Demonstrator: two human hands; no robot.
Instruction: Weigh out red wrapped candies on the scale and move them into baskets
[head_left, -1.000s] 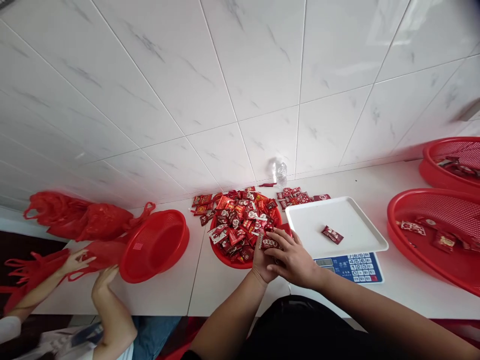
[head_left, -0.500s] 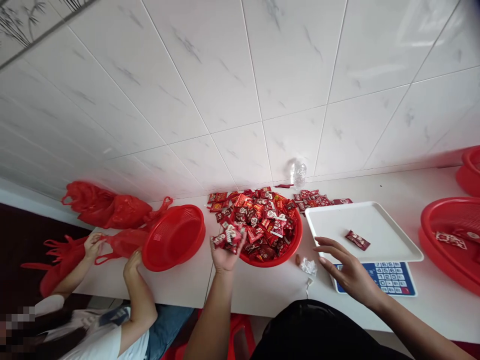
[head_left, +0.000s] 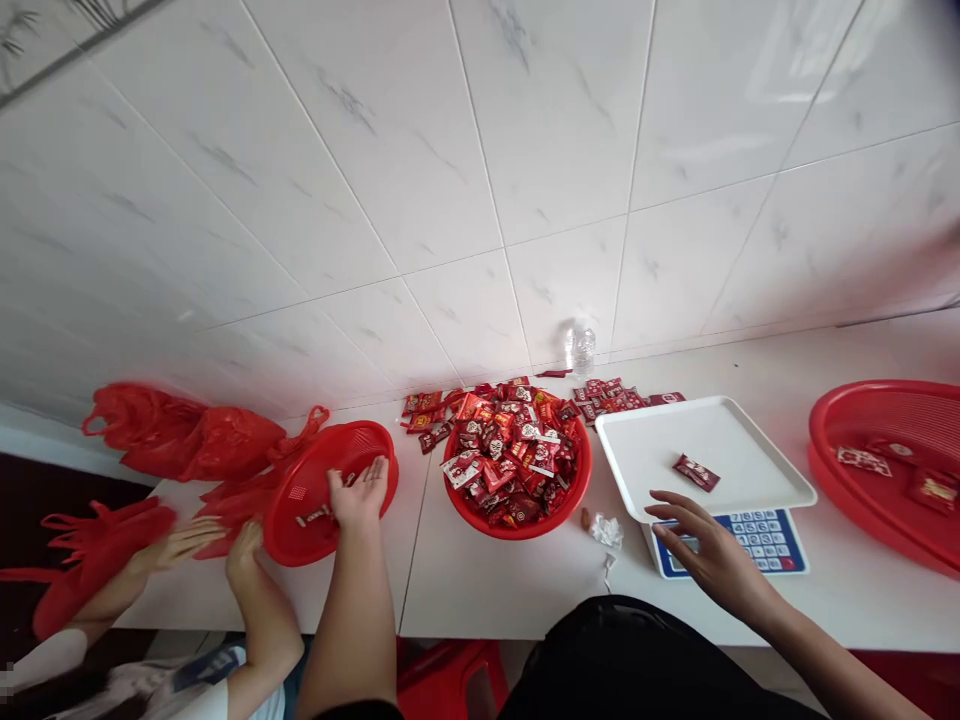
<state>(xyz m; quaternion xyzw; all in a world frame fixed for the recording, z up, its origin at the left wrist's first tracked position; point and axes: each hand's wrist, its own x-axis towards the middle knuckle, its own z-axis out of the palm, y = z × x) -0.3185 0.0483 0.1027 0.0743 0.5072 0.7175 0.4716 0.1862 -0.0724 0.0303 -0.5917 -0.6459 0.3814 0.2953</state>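
Observation:
My left hand (head_left: 360, 495) is open over the red basket (head_left: 281, 505) on the left, its fingers spread and nothing in the palm. A few small wrapped packets (head_left: 313, 516) lie in that basket, partly hidden by the hand. Above the near edge of a white weighing tray (head_left: 645, 440), my right hand (head_left: 694, 535) hovers open and holds nothing. One dark red packet (head_left: 696, 472) rests on the tray, which sits on a scale with a blue keypad (head_left: 765, 540). Between my hands stands a red basket heaped with red packets (head_left: 517, 450).
Loose packets (head_left: 611, 395) lie behind the heaped basket, near a clear plastic bottle (head_left: 580, 347). A crumpled white wrapper (head_left: 606, 530) is by the scale. Another red basket (head_left: 832, 470) stands at right. At left, a co-worker's hands (head_left: 184, 545) are among red plastic bags (head_left: 232, 440).
My left hand has moved left from beside the heaped basket to the left basket and let go of its handful of packets, some now lying inside. My right hand stays near the tray.

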